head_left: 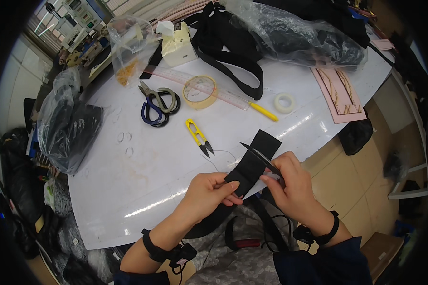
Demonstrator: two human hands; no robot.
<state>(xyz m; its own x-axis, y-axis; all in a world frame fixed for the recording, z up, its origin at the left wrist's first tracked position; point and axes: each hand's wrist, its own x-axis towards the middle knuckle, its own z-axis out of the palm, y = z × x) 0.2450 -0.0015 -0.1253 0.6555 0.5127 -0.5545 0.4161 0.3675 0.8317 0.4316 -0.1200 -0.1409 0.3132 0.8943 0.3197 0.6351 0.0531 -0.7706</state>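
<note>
Near the table's front edge, my left hand (212,194) pinches the lower end of a folded black fabric strip (265,144) between thumb and fingers. My right hand (292,183) is closed around dark, pointed scissors (259,155); the handles are hidden in the fingers. Their blades lie across the strip, tips toward the upper left. I cannot tell whether they touch the fabric. Beyond my left hand lie yellow thread snips (195,133) with black blades. A thin thread curves over the table between the snips and the strip.
Farther back are large scissors (152,108), a tape roll (185,97), a clear ruler (176,76), a yellow-handled tool (263,111) and a small white roll (284,103). Black straps (257,90), plastic-wrapped goods (309,42) and a pink card (326,97) lie along the far side.
</note>
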